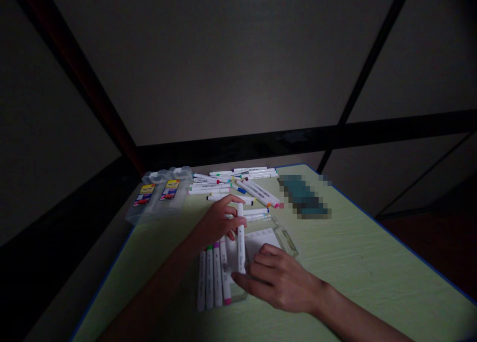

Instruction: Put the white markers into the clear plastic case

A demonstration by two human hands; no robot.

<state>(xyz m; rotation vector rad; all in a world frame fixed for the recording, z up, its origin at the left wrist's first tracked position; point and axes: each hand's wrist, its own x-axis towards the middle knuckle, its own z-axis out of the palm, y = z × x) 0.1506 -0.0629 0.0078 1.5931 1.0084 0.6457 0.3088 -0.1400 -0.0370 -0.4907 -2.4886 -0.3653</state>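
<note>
My left hand (219,220) pinches the upper part of a white marker (241,238), which is tilted nearly upright in the view. At the marker's lower end is my right hand (279,277), with its fingers curled and its thumb and a finger closed around that end. Just left of it, several white markers (209,280) lie side by side, with green, purple and pink ends showing. Beneath the hands is a clear plastic case (286,238) with a white sheet (263,239) in it, partly hidden by my right hand.
Several loose white markers (257,190) with coloured ends lie scattered at the back of the pale green table (350,262). Two clear plastic cases (158,200) with labels stand at the back left. A pixelated dark teal object (303,195) lies at the right. A wall rises behind.
</note>
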